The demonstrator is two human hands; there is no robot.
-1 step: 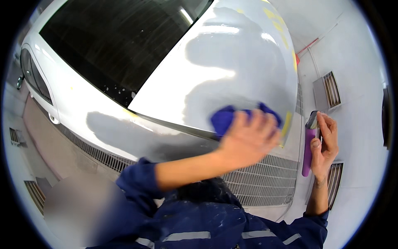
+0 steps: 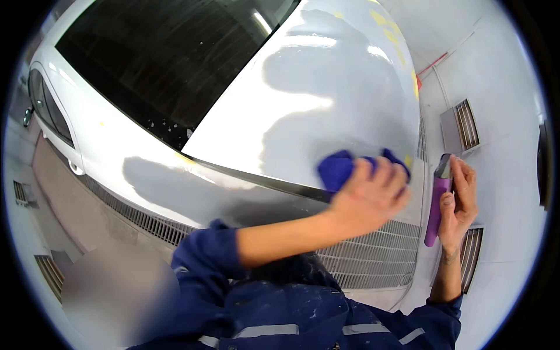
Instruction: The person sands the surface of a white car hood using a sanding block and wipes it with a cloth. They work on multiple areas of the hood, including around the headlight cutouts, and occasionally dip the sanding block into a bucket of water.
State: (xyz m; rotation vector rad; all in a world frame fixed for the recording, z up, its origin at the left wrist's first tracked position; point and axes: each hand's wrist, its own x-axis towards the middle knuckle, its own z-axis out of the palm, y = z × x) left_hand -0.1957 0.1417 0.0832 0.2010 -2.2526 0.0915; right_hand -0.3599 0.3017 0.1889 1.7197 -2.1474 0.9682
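Observation:
My left hand (image 2: pixel 370 195) presses a crumpled dark blue cloth (image 2: pixel 337 170) onto the white car panel (image 2: pixel 233 125), near its edge. The fingers are bent over the cloth and hide part of it. Under and around it, the panel carries a broad grey patch (image 2: pixel 356 81) with a wavy border. Off to the right, clear of the car, my right hand (image 2: pixel 458 204) grips a long purple sanding block (image 2: pixel 434 216) with a dark grey end. Its thumb lies on one side and the fingers on the other.
A dark car window (image 2: pixel 163 64) takes up the upper left. Another grey patch (image 2: pixel 175 181) lies on the side panel below the seam. Yellow marks (image 2: pixel 385 26) dot the far edge. Floor grating (image 2: pixel 373 256) runs beside the car; a white wall with vents (image 2: pixel 466 125) stands at the right.
My left hand and the cloth have slid to the right along the panel, toward its edge. The right hand with the sanding block has hardly moved.

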